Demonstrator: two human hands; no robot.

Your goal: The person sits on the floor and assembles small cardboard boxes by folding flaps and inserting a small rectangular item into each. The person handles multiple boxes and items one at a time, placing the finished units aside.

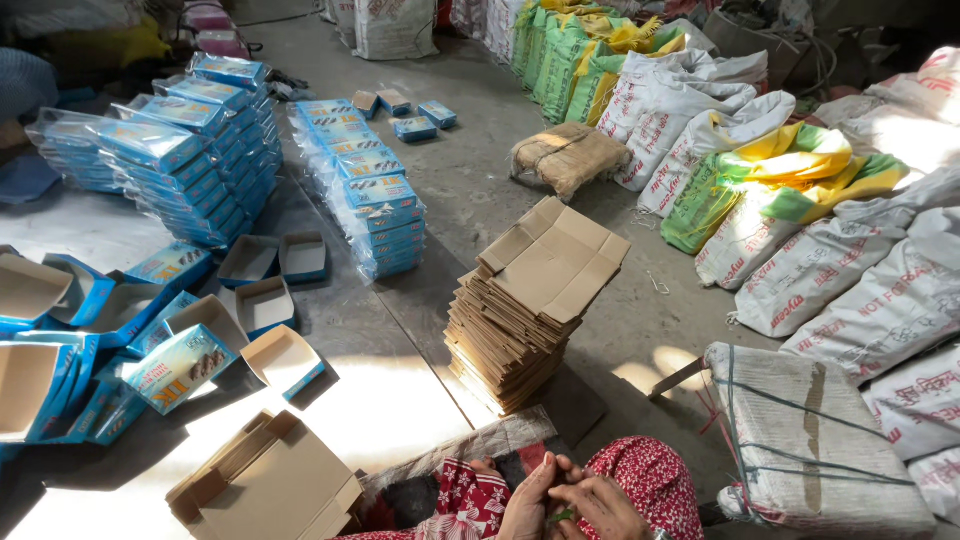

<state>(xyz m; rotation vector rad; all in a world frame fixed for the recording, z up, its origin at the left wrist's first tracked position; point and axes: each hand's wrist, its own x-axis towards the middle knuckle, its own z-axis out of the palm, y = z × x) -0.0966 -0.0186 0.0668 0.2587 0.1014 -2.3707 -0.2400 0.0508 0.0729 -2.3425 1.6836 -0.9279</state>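
Observation:
My left hand (pixel 527 500) and my right hand (pixel 600 508) meet at the bottom edge, in front of my red patterned clothing (pixel 655 475). Their fingers pinch a small green thing (pixel 560 517) between them; which hand grips it I cannot tell. Just ahead of the hands rises a stack of flat brown cardboard blanks (pixel 525 305). To the lower left lies a half-folded brown carton (pixel 270 480).
Open blue box trays (pixel 265 305) lie scattered at left. Wrapped bundles of blue boxes (pixel 375 200) are stacked behind them. White and green sacks (pixel 850 270) line the right side. A string-tied bundle (pixel 810 440) sits at lower right, a brown wrapped parcel (pixel 565 155) farther back.

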